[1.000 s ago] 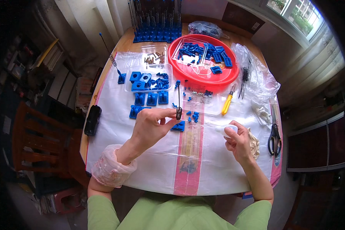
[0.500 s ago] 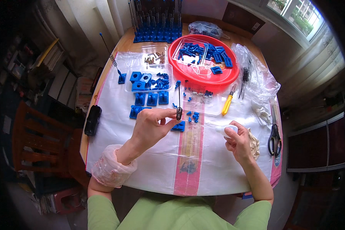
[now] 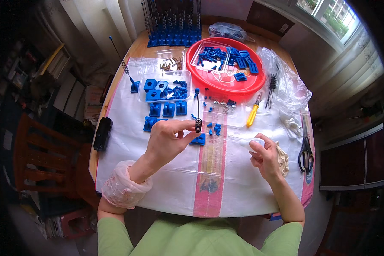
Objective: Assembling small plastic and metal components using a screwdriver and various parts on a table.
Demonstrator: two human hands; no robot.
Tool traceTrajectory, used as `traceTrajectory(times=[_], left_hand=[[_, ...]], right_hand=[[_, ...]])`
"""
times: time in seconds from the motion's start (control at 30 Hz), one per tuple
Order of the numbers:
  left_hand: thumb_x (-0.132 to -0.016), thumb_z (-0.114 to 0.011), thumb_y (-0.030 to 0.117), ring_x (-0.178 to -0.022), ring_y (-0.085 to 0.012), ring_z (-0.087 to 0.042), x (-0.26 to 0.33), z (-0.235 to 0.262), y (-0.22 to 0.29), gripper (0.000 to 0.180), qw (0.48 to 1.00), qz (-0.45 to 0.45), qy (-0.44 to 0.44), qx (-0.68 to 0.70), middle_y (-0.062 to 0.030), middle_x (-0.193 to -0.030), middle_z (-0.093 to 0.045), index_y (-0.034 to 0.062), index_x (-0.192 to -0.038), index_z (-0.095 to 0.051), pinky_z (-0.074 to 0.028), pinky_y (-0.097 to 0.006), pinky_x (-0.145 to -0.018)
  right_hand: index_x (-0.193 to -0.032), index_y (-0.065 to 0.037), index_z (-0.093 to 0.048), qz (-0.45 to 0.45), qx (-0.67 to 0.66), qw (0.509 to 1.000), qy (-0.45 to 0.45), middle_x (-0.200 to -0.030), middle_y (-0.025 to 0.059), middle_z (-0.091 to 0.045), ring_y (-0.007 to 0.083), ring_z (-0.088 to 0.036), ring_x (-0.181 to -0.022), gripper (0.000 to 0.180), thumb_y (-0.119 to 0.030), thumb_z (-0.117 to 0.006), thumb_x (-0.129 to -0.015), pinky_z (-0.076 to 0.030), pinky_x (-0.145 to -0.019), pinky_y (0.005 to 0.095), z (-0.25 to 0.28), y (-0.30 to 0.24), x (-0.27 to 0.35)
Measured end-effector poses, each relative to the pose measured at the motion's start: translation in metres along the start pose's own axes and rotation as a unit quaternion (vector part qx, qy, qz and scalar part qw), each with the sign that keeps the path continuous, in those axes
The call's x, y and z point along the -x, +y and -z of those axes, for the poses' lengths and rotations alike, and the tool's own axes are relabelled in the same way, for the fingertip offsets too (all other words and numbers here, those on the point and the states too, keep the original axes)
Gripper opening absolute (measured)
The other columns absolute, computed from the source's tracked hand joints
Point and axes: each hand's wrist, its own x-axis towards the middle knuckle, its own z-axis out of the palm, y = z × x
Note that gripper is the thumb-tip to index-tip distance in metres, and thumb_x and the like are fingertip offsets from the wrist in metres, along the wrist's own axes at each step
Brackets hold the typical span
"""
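Observation:
My left hand (image 3: 170, 140) is raised over the table and pinches a thin dark rod with a coil spring (image 3: 198, 123) at its lower end; the rod points up and ends in a small blue tip. My right hand (image 3: 264, 156) is closed around a small white bottle (image 3: 252, 143), whose nozzle points left toward the spring. A small blue plastic block (image 3: 198, 140) lies on the table just under the spring. Loose blue pieces and small nuts (image 3: 219, 106) are scattered beyond my hands.
A red round tray (image 3: 239, 87) with blue parts sits at the back. Clear trays hold blue brackets (image 3: 162, 89) and screws (image 3: 171, 65). A yellow screwdriver (image 3: 252, 115), scissors (image 3: 305, 153), a black device (image 3: 102, 133) and a row of spring rods (image 3: 175, 30) surround the work area.

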Motion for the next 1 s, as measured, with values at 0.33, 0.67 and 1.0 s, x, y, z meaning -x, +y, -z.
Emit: traceTrajectory(times=[0.33, 0.67, 1.0], left_hand=[[-0.083, -0.081, 0.0, -0.055, -0.0025, -0.051, -0.0001, 0.0008, 0.0018, 0.021, 1.0, 0.0, -0.002, -0.008, -0.0023, -0.089, -0.079, 0.0078, -0.102, -0.08, -0.04, -0.02, -0.049], [-0.082, -0.081, -0.001, -0.056, -0.0021, -0.052, 0.0001, 0.0004, 0.002, 0.023, 1.0, 0.005, -0.003, -0.002, -0.0023, -0.09, -0.079, 0.0084, -0.103, -0.081, -0.041, -0.02, -0.05], [-0.083, -0.081, 0.0, -0.055, -0.0018, -0.051, 0.0006, -0.0004, -0.0003, 0.022, 1.0, -0.002, -0.001, 0.003, -0.0018, -0.09, -0.079, 0.008, -0.103, -0.08, -0.04, -0.02, -0.049]], right_hand=[[-0.091, -0.007, -0.061, 0.001, 0.006, 1.0, 0.0, -0.07, -0.0074, -0.046, -0.0006, -0.032, -0.052, 0.016, -0.019, -0.071, -0.095, -0.023, -0.041, 0.0191, -0.0012, -0.0014, 0.0002], [-0.09, -0.008, -0.061, 0.005, 0.012, 1.0, -0.008, -0.069, -0.0074, -0.046, -0.0006, -0.031, -0.052, 0.016, -0.019, -0.071, -0.095, -0.023, -0.041, 0.0188, 0.0006, 0.0005, -0.0003], [-0.094, -0.009, -0.059, 0.002, 0.009, 1.0, -0.006, -0.076, -0.0013, -0.062, -0.0015, -0.032, -0.05, 0.015, -0.019, -0.07, -0.093, -0.023, -0.041, 0.0177, 0.0074, 0.0012, 0.0004]])
